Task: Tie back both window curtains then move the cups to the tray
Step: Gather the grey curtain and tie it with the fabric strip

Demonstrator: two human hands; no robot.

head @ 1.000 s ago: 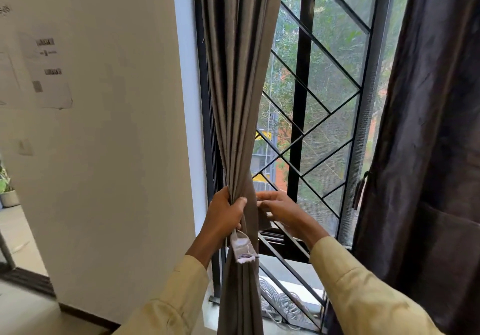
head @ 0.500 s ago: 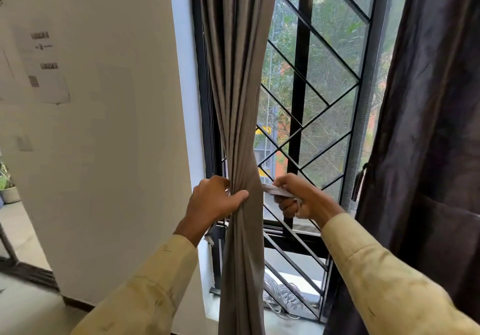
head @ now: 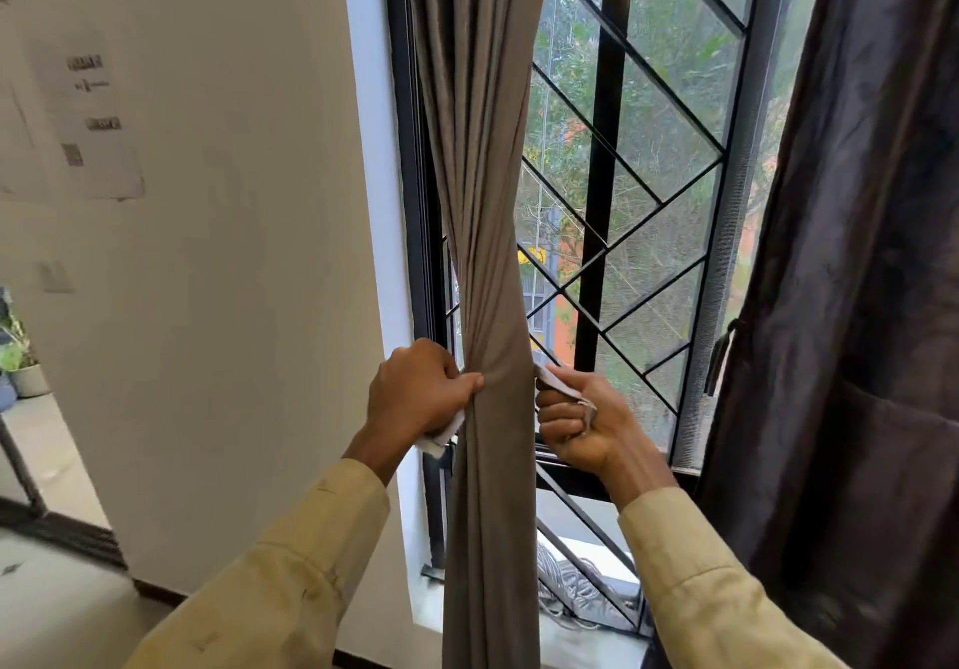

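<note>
The left curtain (head: 477, 160), grey-brown, hangs gathered into a narrow bunch in front of the window. My left hand (head: 415, 393) grips the bunch from its left side and also holds one pale end of the tie-back strap (head: 441, 437). My right hand (head: 576, 422) is closed on the strap's other end, just right of the bunch. The strap's middle is hidden behind the fabric. The right curtain (head: 872, 305), dark brown, hangs loose at the right. Cups and tray are out of view.
A black window grille (head: 602, 212) with diagonal bars stands behind the curtains. A cream wall (head: 233, 253) with paper notices fills the left. A potted plant (head: 21, 362) sits far left. Cables lie on the sill (head: 571, 585).
My right hand has drawn the strap end out from behind the curtain to its right side and closed on it. My left hand has kept its grip on the gathered curtain.
</note>
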